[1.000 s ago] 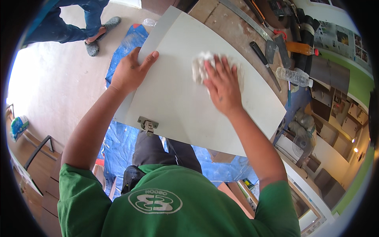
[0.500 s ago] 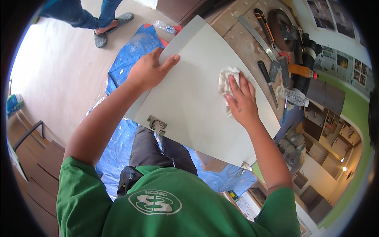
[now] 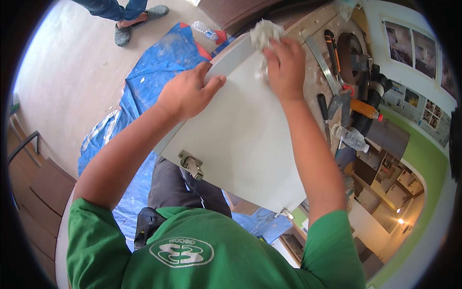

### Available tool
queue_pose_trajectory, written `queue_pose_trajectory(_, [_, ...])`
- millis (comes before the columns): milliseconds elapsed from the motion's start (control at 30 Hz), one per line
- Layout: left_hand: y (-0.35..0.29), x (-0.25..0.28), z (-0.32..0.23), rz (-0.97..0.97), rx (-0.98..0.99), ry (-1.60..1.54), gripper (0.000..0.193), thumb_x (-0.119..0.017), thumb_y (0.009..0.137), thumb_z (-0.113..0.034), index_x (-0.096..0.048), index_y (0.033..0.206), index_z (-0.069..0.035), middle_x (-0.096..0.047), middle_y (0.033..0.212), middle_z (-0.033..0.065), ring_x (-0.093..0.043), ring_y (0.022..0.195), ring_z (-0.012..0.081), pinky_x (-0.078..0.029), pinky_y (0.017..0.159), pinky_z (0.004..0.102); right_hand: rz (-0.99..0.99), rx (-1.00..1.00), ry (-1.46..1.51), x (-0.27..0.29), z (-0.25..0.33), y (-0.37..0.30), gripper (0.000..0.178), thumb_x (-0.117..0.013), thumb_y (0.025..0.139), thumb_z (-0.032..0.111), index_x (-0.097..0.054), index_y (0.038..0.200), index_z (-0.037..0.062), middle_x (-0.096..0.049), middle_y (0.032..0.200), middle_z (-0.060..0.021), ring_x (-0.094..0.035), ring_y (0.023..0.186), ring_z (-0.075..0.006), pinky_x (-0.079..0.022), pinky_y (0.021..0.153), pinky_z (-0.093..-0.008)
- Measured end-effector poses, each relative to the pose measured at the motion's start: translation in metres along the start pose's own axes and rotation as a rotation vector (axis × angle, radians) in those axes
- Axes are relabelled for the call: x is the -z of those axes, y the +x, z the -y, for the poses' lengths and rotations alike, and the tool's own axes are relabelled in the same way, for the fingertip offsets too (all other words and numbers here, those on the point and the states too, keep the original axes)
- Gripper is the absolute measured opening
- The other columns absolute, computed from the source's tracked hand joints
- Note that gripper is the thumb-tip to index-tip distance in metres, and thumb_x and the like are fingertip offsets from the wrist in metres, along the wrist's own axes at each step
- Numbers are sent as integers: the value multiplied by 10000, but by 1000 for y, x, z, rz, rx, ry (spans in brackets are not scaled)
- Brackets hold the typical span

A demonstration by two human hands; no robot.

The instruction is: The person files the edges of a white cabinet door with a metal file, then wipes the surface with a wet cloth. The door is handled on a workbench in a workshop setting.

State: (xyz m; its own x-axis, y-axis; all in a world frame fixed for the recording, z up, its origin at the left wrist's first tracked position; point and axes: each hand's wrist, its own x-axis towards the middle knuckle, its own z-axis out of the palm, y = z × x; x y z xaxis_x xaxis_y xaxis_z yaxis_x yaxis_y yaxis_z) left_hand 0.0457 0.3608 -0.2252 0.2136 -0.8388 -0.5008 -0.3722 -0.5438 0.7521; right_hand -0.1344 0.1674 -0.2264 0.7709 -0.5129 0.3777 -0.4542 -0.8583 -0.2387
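A white cabinet door (image 3: 236, 130) lies in front of me, with a metal hinge (image 3: 191, 164) on its near left edge and a second hinge (image 3: 287, 213) at the near right corner. My left hand (image 3: 192, 91) grips the door's left edge, thumb on the face, the other fingers over the side. At the far edge, my right hand (image 3: 286, 67) presses a crumpled white rag (image 3: 265, 34) against the door; the rag sticks out past its fingers and is slightly blurred.
On the wooden bench (image 3: 315, 62) to the right lie a metal ruler (image 3: 321, 62), a utility knife (image 3: 331, 45), a clear bottle (image 3: 350, 138) and an orange-filled bottle (image 3: 364, 109). Blue tarp (image 3: 154, 62) covers floor at left. Another person's feet (image 3: 137, 24) stand at far left.
My right hand has swept the rag from the door's right side to its far edge. The left hand still holds the left edge. The view has shifted slightly.
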Motion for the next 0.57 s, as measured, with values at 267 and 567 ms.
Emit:
queue_pose_trajectory(267, [-1,1,-1,46,35,-35,552,-504,1031,-496,-563,1355,-53,-720,1067,256,-680,1031,435,-521,884,487,172,-138,77,60,-9,-81,326,-773,840,38,-744,1162,85,-611,1200,-147,-574,1105,-348,-496,955,-419])
queue_pose_trajectory(567, [-2,4,-2,48,69,-15,598,-533,1008,-525,-551,1401,-74,-722,1074,271,-698,1049,397,-520,907,469,180,-95,118,21,-26,-44,364,-791,807,63,-731,1166,86,-645,1266,-146,-599,1174,-335,-489,1027,-429])
